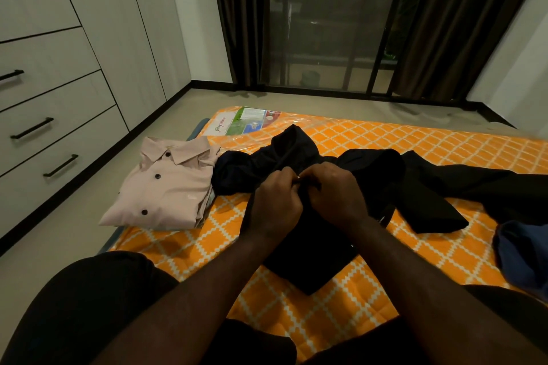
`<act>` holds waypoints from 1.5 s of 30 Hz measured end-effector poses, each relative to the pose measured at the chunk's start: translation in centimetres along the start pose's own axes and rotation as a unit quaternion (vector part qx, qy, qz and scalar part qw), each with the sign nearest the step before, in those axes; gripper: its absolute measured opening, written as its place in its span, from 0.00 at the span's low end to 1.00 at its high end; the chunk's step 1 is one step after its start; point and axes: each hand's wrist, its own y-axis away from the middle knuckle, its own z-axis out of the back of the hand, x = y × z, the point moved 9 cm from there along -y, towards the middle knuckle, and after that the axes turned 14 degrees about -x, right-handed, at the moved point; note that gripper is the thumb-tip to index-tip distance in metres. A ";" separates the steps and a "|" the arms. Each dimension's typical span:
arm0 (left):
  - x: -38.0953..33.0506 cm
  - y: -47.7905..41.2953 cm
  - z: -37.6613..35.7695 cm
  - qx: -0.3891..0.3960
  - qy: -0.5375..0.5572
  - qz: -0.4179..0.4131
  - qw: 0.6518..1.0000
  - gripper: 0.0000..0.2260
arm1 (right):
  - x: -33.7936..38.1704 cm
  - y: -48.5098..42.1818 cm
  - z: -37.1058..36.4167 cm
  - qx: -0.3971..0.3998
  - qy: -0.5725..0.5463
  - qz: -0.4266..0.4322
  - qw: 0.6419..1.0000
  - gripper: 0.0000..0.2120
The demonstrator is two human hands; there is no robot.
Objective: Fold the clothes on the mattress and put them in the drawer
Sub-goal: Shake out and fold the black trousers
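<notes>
A black garment (314,249) lies spread across the orange patterned mattress (370,299), its upper part bunched toward the far side. My left hand (274,206) and my right hand (338,195) meet at its middle, both with curled fingers pinching the black fabric close together. A folded pale pink shirt (166,187) with dark buttons sits on the mattress's left edge, apart from my hands. A blue garment (525,255) lies crumpled at the right edge. The white drawers (50,124) with black handles stand shut along the left wall.
Bare floor runs between the mattress and the drawer unit. A glass sliding door (320,24) with dark curtains closes off the far wall. The mattress's plastic wrap and a printed label (246,121) show at its far corner. My dark-clad knees frame the bottom of the view.
</notes>
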 end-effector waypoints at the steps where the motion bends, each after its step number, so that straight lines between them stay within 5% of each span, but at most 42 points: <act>1: -0.3 0.1 0.1 -0.001 -0.017 -0.016 1.000 0.02 | 0.1 0.0 -0.1 -0.002 0.001 -0.001 1.000 0.07; 6: -2.3 0.6 0.3 -0.001 -0.074 -0.126 0.989 0.05 | 0.2 0.3 -0.2 -0.009 0.016 0.004 1.000 0.03; 14: -2.6 0.6 0.2 -0.004 -0.088 -0.166 0.982 0.05 | 0.0 0.0 0.2 0.001 0.012 -0.005 1.000 0.08; 23: -0.9 0.7 -0.3 0.000 -0.004 -0.067 0.998 0.06 | -0.4 0.0 0.8 -0.028 -0.046 -0.027 0.998 0.11; 35: -2.0 1.1 -0.1 0.002 -0.018 -0.080 0.997 0.01 | 0.1 0.1 1.2 -0.044 -0.025 0.018 0.999 0.08; 41: 0.3 1.7 -1.1 0.091 -0.086 -0.032 0.992 0.26 | -1.6 -1.2 1.3 0.014 -0.038 -0.059 0.997 0.15; 45: 1.9 5.0 -4.4 0.279 -0.238 -0.040 0.929 0.37 | -4.5 -0.6 1.4 0.196 -0.052 -0.149 0.968 0.22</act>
